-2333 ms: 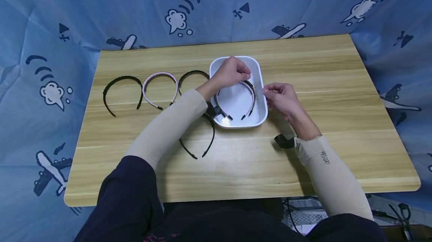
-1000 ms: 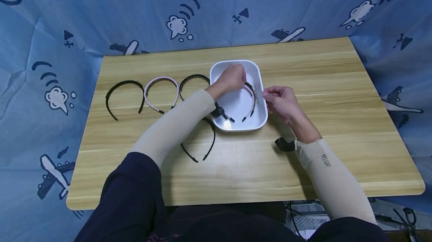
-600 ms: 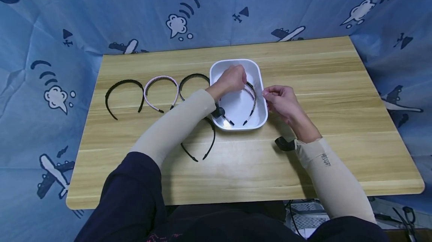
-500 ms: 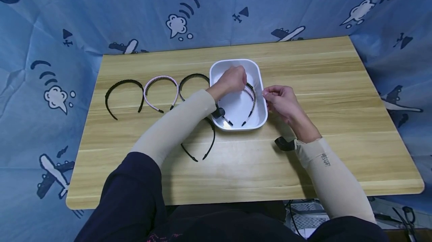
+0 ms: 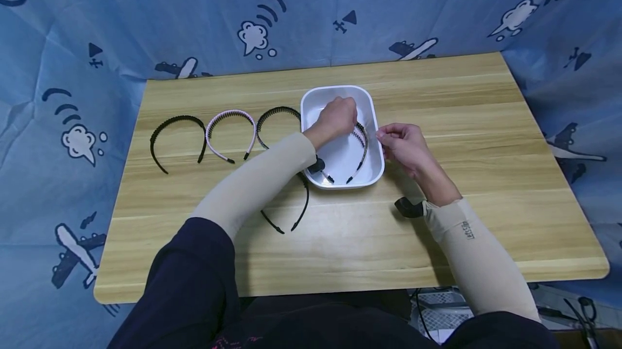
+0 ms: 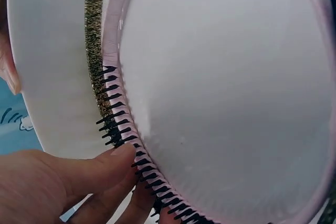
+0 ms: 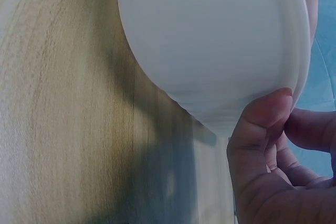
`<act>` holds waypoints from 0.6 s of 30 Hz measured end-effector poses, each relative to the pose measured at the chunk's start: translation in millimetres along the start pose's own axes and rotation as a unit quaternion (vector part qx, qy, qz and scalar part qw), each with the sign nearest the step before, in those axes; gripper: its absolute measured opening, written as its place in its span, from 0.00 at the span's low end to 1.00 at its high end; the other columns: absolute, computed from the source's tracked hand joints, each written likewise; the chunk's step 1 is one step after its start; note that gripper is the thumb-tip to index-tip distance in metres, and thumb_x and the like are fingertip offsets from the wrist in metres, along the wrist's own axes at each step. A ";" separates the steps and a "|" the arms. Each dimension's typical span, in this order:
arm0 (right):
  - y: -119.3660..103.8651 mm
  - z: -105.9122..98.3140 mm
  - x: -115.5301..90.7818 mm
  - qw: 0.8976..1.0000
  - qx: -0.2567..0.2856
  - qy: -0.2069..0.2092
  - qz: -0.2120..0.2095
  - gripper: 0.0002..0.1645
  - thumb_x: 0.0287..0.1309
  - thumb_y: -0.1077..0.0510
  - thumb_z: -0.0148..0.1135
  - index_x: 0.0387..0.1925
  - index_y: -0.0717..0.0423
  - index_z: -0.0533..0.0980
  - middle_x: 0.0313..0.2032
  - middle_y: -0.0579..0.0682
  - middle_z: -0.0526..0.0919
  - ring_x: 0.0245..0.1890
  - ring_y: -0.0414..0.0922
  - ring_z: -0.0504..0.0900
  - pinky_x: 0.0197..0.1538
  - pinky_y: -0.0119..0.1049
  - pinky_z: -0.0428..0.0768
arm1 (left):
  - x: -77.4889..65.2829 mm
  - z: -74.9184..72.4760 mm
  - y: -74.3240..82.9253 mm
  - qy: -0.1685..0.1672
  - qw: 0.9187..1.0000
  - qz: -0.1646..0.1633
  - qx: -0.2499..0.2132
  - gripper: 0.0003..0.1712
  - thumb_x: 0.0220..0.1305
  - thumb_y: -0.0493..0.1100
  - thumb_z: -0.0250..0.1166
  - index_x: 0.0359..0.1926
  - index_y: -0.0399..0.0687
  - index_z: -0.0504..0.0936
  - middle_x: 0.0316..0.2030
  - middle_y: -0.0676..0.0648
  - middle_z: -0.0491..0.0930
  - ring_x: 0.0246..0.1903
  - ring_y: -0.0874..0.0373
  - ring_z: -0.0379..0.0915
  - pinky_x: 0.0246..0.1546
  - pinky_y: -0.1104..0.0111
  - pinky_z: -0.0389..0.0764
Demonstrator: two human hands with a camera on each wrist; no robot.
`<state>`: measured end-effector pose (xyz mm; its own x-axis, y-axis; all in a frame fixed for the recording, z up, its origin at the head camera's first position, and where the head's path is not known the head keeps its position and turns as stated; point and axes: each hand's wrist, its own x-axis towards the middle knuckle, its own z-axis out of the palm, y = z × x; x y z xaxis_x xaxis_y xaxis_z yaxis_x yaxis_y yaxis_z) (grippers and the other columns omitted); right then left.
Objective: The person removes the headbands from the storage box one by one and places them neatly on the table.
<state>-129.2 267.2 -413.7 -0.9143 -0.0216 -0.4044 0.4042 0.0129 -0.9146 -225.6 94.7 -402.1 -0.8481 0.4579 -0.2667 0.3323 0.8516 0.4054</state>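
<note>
My left hand (image 5: 339, 115) reaches into the white plastic tray (image 5: 344, 185), back uppermost. In the left wrist view its thumb and fingers pinch the toothed band of a pink headband (image 6: 111, 30). Right beside that one lies a black-and-gold headband (image 6: 94, 40), close against its outer edge. The left hand and forearm cover part of the headbands in the head view. At the tray's right side my right hand (image 5: 407, 145) grips the rim (image 7: 302, 51) between thumb and forefinger, its other fingers curled.
On the wooden table (image 5: 486, 176), left of the tray, stand a black headband (image 5: 177, 118), a pink headband (image 5: 210, 127) and a dark headband (image 5: 279, 109) in a row. Another dark headband (image 5: 306, 198) lies nearer me, partly under the left forearm. A blue printed curtain (image 5: 311, 14) borders the table.
My left hand has come down from the tray's back onto the headbands, and the pink one has shifted behind the gold-black one. The right hand has stayed at the rim.
</note>
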 end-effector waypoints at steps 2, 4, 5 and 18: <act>0.2 0.3 -0.2 1.000 0.001 0.001 0.001 0.07 0.75 0.64 0.60 0.48 0.65 0.75 0.25 0.42 0.85 0.22 0.36 0.80 0.27 0.27 0.81 | 0.2 0.7 1.0 -0.006 1.000 0.006 0.008 0.11 0.61 0.30 0.64 0.36 0.48 0.90 0.39 0.49 0.89 0.38 0.55 0.80 0.34 0.68 0.80; 0.3 0.5 -0.4 1.000 0.000 0.001 0.000 0.07 0.75 0.64 0.60 0.48 0.65 0.75 0.26 0.42 0.85 0.22 0.36 0.80 0.28 0.27 0.82 | 0.3 1.3 1.8 -0.014 1.000 0.016 0.020 0.12 0.61 0.29 0.63 0.36 0.48 0.89 0.38 0.49 0.89 0.37 0.55 0.80 0.34 0.69 0.79; 0.2 0.7 -0.7 1.000 -0.001 0.001 0.000 0.08 0.75 0.64 0.60 0.49 0.66 0.75 0.26 0.42 0.85 0.22 0.36 0.80 0.28 0.27 0.82 | 0.1 1.5 2.3 -0.017 0.999 0.020 0.024 0.12 0.61 0.29 0.63 0.37 0.48 0.89 0.38 0.48 0.89 0.37 0.55 0.79 0.33 0.69 0.79; 0.9 -0.3 -0.7 1.000 -0.009 -0.002 -0.001 0.08 0.75 0.63 0.59 0.49 0.65 0.74 0.27 0.41 0.85 0.23 0.35 0.80 0.27 0.27 0.81 | -2.9 -1.8 1.0 -0.020 1.000 0.003 -0.004 0.13 0.66 0.32 0.62 0.38 0.49 0.92 0.42 0.50 0.91 0.38 0.55 0.80 0.33 0.68 0.79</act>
<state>-128.2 267.5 -414.3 -0.9146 -0.0262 -0.4035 0.4027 0.0311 -0.9148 -223.6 93.8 -399.3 -0.8291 0.4733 -0.2978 0.3348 0.8467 0.4135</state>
